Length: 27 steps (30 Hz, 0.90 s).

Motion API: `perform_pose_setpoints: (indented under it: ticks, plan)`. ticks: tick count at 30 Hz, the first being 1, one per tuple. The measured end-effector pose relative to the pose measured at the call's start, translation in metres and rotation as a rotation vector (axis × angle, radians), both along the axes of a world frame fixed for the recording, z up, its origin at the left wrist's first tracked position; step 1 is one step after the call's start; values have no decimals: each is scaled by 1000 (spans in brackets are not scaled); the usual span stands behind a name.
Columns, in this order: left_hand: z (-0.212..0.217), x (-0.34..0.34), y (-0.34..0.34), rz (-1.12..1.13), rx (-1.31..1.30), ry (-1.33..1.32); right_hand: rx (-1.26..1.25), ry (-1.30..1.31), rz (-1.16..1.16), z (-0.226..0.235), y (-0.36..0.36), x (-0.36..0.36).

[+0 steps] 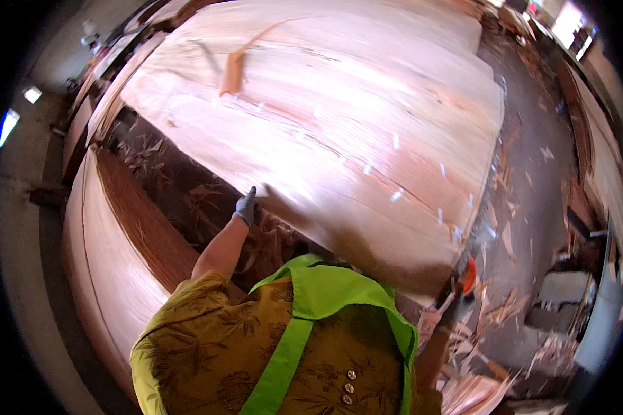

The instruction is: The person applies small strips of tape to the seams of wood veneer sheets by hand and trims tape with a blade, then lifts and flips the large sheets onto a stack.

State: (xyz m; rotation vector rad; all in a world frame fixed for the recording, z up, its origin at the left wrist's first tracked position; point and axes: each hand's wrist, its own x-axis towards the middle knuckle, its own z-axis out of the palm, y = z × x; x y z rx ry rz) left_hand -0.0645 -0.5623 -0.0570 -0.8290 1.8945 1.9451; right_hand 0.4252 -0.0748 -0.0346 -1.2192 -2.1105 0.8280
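A broad sheet of pale wood veneer point(311, 131) lies before me, with short white strips point(396, 196) along a seam. At its near edge is my left hand point(246, 207) in a grey glove. A digit points up at the edge and the hand seems closed on it; its other fingers are hidden. By the near right corner, my right hand point(457, 301) is dark and blurred. It is closed round a tool with a red-orange round part point(469, 275); its exact kind is unclear. A curled brown veneer scrap point(233, 71) rests on top of the sheet.
To the left stands a thick stack of veneer point(135, 207) with a brown layered side. Torn scraps point(505, 304) litter the floor at the right, and more lie in the dark gap at left. A grey boxy object point(562, 297) sits at lower right, near more stacked sheets point(599, 138).
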Motion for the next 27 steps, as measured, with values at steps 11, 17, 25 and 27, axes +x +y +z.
perform_pose_setpoints:
  ticks: [11, 17, 25, 27]
  plan:
    - [-8, -37, -80, -301, 315, -126, -683, 306, -472, -14, -168, -24]
    - [-19, -59, -88, -549, 251, -188, -825, 376, -524, -11, -214, -51]
    - [17, -55, -89, -529, 397, -115, -844, 150, -375, -50, -199, -23]
    - [49, -48, -97, -542, 260, -107, -882, 189, -433, -46, -202, -45]
